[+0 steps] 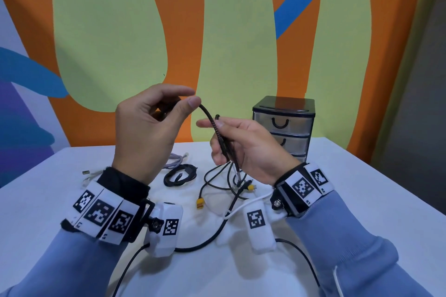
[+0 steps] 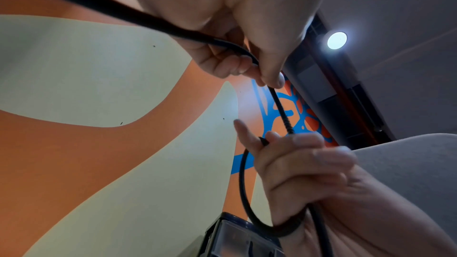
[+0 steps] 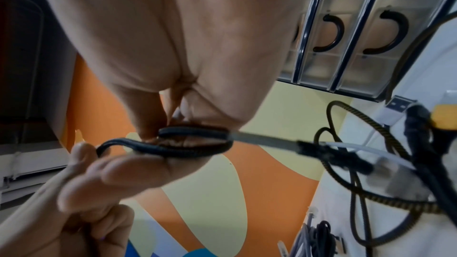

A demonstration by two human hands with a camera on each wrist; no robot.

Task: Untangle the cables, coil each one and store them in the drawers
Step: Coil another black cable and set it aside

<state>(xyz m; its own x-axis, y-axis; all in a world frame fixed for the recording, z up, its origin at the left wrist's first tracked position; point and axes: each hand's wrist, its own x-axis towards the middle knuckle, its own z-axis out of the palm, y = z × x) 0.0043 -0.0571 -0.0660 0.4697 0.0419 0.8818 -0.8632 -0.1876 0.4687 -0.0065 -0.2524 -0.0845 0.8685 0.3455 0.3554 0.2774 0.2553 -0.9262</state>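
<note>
A black braided cable [image 1: 209,116] arcs between both raised hands above the table. My left hand [image 1: 190,97] pinches its upper end between thumb and forefinger. My right hand [image 1: 217,137] grips a folded loop of the same cable [image 3: 195,144] between thumb and fingers, and the tail hangs down into the tangle [image 1: 231,183]. In the left wrist view the cable [image 2: 280,105] runs from the left fingers down to the right hand [image 2: 296,163]. The three-drawer unit [image 1: 284,123] stands behind the right hand with its drawers closed.
On the white table [image 1: 362,188] lie a coiled black cable [image 1: 179,175], a lavender cable [image 1: 175,161], a white cable [image 1: 89,173] at the left, and a yellow connector [image 1: 200,204] in the tangle. A silver USB plug [image 3: 398,108] shows beside the drawers [image 3: 346,46].
</note>
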